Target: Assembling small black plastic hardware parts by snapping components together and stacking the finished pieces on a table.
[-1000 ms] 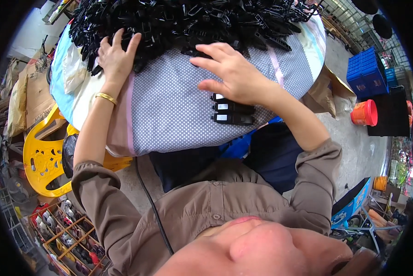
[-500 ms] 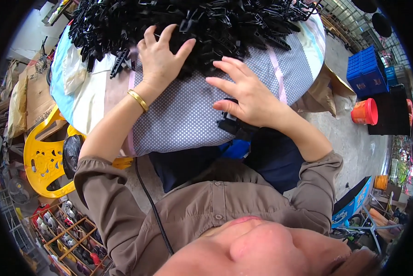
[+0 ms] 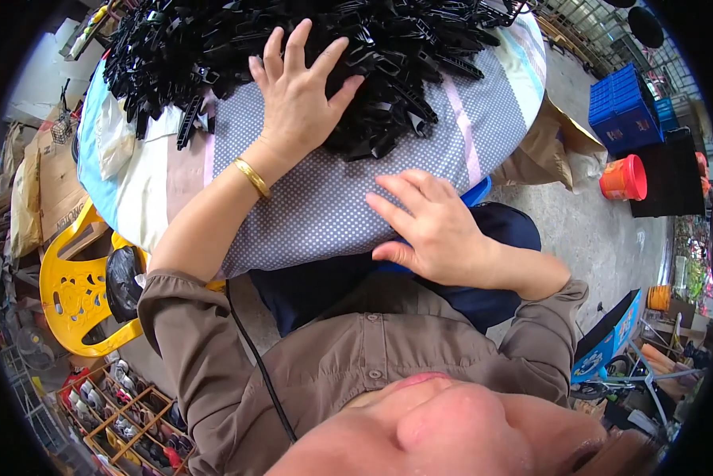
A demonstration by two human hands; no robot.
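A large heap of black plastic parts point(image 3: 396, 71), like small slotted clips or brackets, lies on the far part of a cloth-covered round table point(image 3: 293, 222). With fingers spread, my left hand point(image 3: 301, 95) rests at the near side of the heap, palm down, a gold bracelet on its wrist. What lies under its palm is hidden. My right hand point(image 3: 440, 230) is over the table's near edge, fingers apart and thumb stretched out. No part shows in it. One long black part point(image 3: 188, 123) juts from the heap's left side onto the cloth.
A yellow plastic chair point(image 3: 78, 285) holding a black bag point(image 3: 124, 282) stands to the left, above a wooden shoe rack point(image 3: 126, 412). At the right are a blue crate point(image 3: 622, 107), a red bucket point(image 3: 624, 178) and a brown paper sack point(image 3: 551, 147). Something blue point(image 3: 478, 191) shows below the table edge.
My right hand has moved back toward me, to the table's near edge; the black parts seen beneath it are gone from view. More parts lie near my left hand, which has shifted slightly right.
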